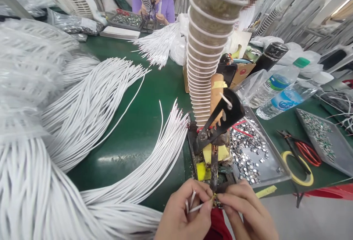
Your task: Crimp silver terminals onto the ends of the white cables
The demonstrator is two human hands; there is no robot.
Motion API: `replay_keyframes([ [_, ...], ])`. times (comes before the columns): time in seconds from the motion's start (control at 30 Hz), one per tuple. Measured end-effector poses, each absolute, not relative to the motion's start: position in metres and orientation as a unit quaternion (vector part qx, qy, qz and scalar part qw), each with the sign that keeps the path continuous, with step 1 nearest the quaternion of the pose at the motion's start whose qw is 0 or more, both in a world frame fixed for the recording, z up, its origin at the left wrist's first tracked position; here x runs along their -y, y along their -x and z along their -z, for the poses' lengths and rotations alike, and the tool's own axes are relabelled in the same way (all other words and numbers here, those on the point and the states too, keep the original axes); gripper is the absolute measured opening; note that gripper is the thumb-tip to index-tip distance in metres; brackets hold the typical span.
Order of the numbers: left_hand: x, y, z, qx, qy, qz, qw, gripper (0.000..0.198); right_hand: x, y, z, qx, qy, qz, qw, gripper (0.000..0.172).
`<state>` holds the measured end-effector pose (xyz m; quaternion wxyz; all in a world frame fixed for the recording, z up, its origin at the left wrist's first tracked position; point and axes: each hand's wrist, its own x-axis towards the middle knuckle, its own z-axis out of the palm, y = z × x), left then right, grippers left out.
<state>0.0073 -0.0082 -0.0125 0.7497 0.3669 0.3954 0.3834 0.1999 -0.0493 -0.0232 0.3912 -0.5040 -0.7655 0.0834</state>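
Left hand (186, 212) has a white wire (196, 208) pinched, pointing toward two o'clock, just by the soldering iron (214, 170)! Right hand (245, 208), at three o'clock, sits close; whether it grips, I can't tell.

The left hand (186, 210), its thumb and forefinger tips brought close together, nearly meets the right hand (248, 210), whose bent fingers point inward.

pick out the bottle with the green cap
The rear bottle, farther from the right hand, has the green cap; the front bottle has a white cap.
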Motion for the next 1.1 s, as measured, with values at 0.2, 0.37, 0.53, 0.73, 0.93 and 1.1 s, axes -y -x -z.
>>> replay_keyframes([
  [0.2, 0.003, -0.01, 0.008, -0.411, -0.337, -0.393, 0.75, 0.019, 0.056, -0.198, 0.03, 0.759, 0.518, 0.011, 0.395, 0.02],
  [0.37, -0.001, -0.011, 0.002, -0.417, -0.311, -0.402, 0.753, 0.019, 0.053, -0.189, 0.031, 0.732, 0.533, 0.073, 0.418, 0.017],
  [0.53, -0.003, -0.01, -0.001, -0.402, -0.287, -0.416, 0.763, 0.018, 0.051, -0.178, 0.03, 0.714, 0.539, 0.09, 0.439, 0.017],
  [0.73, 0.0, -0.011, 0.0, -0.416, -0.303, -0.425, 0.744, 0.019, 0.051, -0.174, 0.03, 0.707, 0.549, 0.098, 0.435, 0.017],
  [0.93, 0.007, -0.01, 0.007, -0.403, -0.329, -0.447, 0.728, 0.017, 0.055, -0.164, 0.03, 0.677, 0.595, 0.08, 0.427, 0.014],
  [1.1, 0.013, -0.006, 0.023, -0.38, -0.344, -0.425, 0.746, 0.014, 0.044, -0.178, 0.016, 0.703, 0.532, 0.064, 0.467, 0.018],
])
